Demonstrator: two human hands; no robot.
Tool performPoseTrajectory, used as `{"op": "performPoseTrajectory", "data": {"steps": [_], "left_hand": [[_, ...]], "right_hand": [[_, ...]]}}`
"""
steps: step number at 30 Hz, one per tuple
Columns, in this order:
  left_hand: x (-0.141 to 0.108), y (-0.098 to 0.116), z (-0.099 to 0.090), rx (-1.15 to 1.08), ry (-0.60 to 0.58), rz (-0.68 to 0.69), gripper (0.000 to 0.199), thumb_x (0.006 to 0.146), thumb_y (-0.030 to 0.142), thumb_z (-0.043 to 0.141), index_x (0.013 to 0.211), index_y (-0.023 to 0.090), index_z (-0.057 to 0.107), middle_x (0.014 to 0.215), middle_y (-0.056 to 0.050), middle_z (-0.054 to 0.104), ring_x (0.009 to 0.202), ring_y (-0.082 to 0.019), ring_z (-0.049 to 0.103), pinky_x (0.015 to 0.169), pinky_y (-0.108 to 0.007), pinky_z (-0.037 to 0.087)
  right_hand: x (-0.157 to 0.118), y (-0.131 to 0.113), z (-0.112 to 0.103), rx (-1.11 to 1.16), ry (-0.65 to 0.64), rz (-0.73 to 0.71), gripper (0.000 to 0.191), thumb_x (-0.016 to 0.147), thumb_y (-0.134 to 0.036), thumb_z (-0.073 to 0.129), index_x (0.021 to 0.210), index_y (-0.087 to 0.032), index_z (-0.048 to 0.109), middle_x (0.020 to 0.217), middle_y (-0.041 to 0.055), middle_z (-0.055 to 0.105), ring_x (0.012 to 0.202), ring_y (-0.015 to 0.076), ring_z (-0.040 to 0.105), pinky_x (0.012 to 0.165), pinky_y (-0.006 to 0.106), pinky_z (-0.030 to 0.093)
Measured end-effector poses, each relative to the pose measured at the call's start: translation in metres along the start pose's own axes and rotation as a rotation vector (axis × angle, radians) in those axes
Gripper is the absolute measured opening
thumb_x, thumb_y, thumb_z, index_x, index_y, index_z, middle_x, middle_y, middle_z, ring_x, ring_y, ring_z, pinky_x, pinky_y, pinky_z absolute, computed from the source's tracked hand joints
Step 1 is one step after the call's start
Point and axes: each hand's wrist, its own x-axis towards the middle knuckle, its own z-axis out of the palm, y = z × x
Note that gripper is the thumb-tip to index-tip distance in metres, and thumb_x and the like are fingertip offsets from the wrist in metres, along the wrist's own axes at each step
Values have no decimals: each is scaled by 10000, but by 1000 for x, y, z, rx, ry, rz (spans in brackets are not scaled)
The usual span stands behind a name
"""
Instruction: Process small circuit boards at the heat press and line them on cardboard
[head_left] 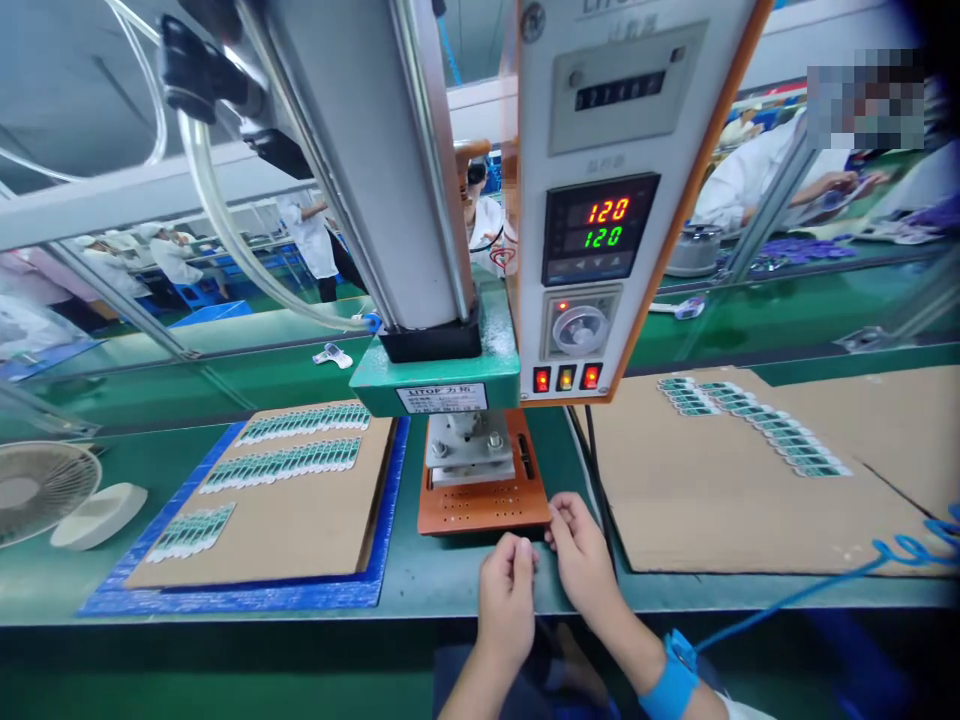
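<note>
My left hand (508, 598) is closed just in front of the heat press, thumb and fingers pinched together; anything between them is hidden. My right hand (583, 555) is beside it, fingers curled together near the right front corner of the orange press plate (480, 513). I cannot make out whether it holds something small or touches the plate. A blue wrist strap (670, 682) circles my right wrist. Above the plate sits the metal press head (470, 455), under a green block (442, 375) and a grey cylinder.
On the left, a cardboard sheet (300, 540) bears rows of green-and-white pieces (281, 465). More such pieces (780, 430) lie on the right cardboard (690, 510). A control box (600, 330) shows 120 twice. A coiled blue cord (795, 597) runs right. A fan (45, 490) stands far left.
</note>
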Motion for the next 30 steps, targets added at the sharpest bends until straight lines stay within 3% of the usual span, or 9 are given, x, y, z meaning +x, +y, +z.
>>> {"op": "performPoseTrajectory", "data": {"steps": [8, 11, 14, 20, 23, 27, 30], "left_hand": [[1, -1, 0, 43, 15, 43, 503, 961, 619, 404, 726, 190, 523, 592, 46, 407, 529, -102, 342, 487, -229, 276], [0, 1, 0, 41, 27, 53, 496, 958, 613, 418, 724, 191, 534, 588, 40, 432, 530, -107, 366, 489, -229, 290], [-1, 3, 0, 44, 29, 64, 496, 956, 610, 423, 716, 192, 539, 588, 32, 456, 537, -113, 391, 498, -232, 307], [-9, 1, 2, 77, 81, 144, 446, 988, 514, 419, 709, 193, 552, 592, 14, 510, 553, -128, 460, 542, -250, 359], [-15, 8, -10, 137, 172, 326, 384, 1007, 396, 407, 732, 195, 582, 601, 6, 534, 543, -133, 487, 556, -260, 382], [-1, 43, -45, 433, 345, 657, 264, 982, 250, 434, 805, 198, 623, 735, -45, 636, 709, -190, 590, 683, -311, 452], [30, 73, -63, 845, 440, 572, 226, 963, 245, 470, 937, 199, 690, 1003, -121, 695, 1005, -299, 590, 854, -428, 450]], "right_hand": [[-2, -5, 1, 43, 26, 38, 350, 921, -568, 542, 879, -221, 532, 634, -32, 514, 586, 157, 500, 570, 273, 420], [-7, -6, 2, 150, 41, 76, 440, 941, -621, 489, 745, -228, 471, 586, -45, 465, 521, 126, 425, 511, 252, 371], [-13, -9, 1, 214, -4, 50, 541, 950, -657, 445, 624, -227, 407, 529, -45, 417, 476, 108, 361, 471, 248, 318], [-18, -14, -3, 224, -98, 60, 590, 924, -681, 477, 552, -229, 402, 488, -26, 436, 421, 100, 356, 416, 253, 272], [-18, -11, -5, 239, -150, 73, 593, 917, -685, 489, 551, -226, 402, 487, -21, 459, 402, 94, 362, 402, 245, 265], [-18, -6, -6, 212, -228, 68, 599, 935, -665, 477, 547, -210, 439, 489, -18, 478, 394, 87, 371, 405, 239, 277], [-19, -4, -8, 198, -285, 60, 604, 948, -654, 460, 549, -201, 461, 499, -11, 493, 396, 86, 380, 414, 241, 282]]}}
